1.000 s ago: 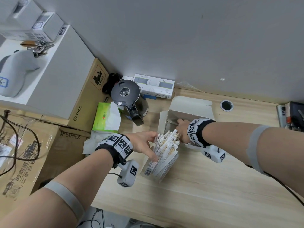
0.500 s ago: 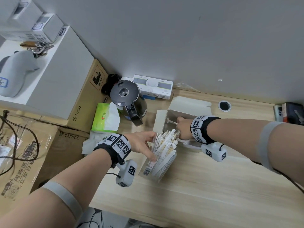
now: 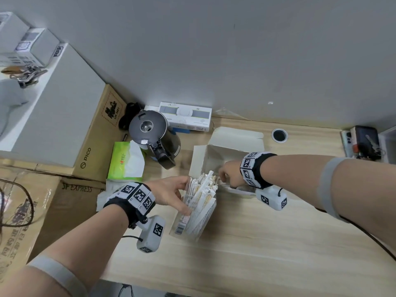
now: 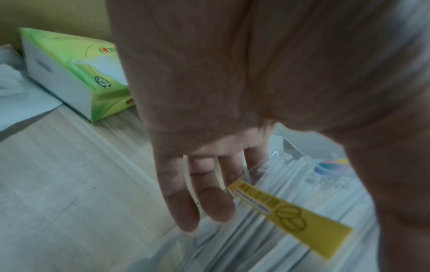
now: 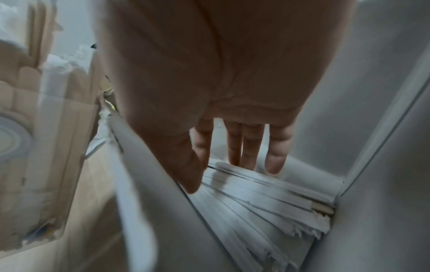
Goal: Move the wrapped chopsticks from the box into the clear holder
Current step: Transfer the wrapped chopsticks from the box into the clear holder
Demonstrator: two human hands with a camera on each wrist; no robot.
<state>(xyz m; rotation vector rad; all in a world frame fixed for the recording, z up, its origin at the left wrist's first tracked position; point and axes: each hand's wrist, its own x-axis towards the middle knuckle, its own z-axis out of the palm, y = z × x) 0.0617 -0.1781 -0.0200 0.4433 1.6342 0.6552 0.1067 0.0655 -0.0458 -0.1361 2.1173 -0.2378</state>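
Observation:
An open white cardboard box [image 3: 234, 142] stands on the wooden desk. Several paper-wrapped chopsticks [image 5: 256, 198] lie at its bottom. My right hand [image 3: 224, 174] reaches down into the box with straight fingers [image 5: 277, 162] just above that pile and the thumb apart, holding nothing. In front of the box, leaning to the left, is the clear holder [image 3: 192, 224], packed with wrapped chopsticks [image 3: 203, 189]. My left hand [image 3: 184, 196] grips the holder's left side. Its fingers [image 4: 216, 202] lie along the wall by a yellow label [image 4: 291, 215], with the thumb on the other side.
A dark kettle [image 3: 154, 136] and a green tissue pack [image 3: 126, 161] stand left of the box, with a flat white carton [image 3: 186, 116] at the wall. Cardboard boxes [image 3: 90, 146] flank the desk's left edge. A cable hole [image 3: 279, 135] and small devices [image 3: 362, 142] are at right.
My right hand has shifted slightly toward the near left corner of the box and lower inside it. The left hand keeps its hold on the holder.

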